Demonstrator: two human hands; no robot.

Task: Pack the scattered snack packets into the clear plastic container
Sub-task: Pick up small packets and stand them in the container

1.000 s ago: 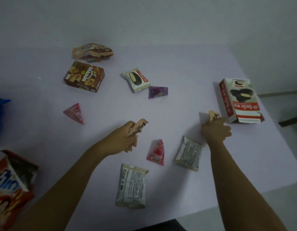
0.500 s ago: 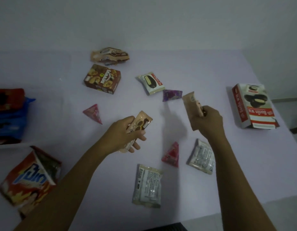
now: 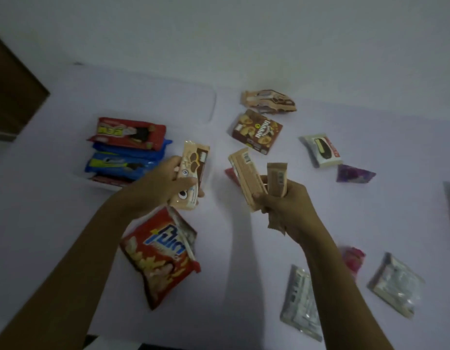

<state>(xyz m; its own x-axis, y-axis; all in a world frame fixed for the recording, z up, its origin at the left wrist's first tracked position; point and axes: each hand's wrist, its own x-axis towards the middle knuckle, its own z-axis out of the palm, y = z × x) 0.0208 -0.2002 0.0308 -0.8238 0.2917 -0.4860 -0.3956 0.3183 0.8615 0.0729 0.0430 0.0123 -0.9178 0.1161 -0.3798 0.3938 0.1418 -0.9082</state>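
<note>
My left hand (image 3: 155, 185) grips a beige wafer packet (image 3: 193, 162) with a chocolate picture, held above the table. My right hand (image 3: 287, 203) holds two beige wafer packets (image 3: 246, 178) fanned upward, printed backs toward me. The clear plastic container (image 3: 208, 102) sits at the back left, its rim faint; inside it lie a red biscuit pack (image 3: 128, 132) and blue biscuit packs (image 3: 123, 162). Both hands hover just right of the container.
A red chips bag (image 3: 163, 256) lies below my left hand. Scattered on the white table: a brown box (image 3: 256, 131), a beige multipack (image 3: 268, 101), a white cake packet (image 3: 322, 150), a purple packet (image 3: 354, 174), a pink packet (image 3: 352, 258) and two clear packets (image 3: 301, 299). A dark door (image 3: 12, 97) stands at far left.
The view has swung left, bringing the container and its biscuit packs into sight. Both hands moved left with their packets; my right hand now shows two packets instead of one.
</note>
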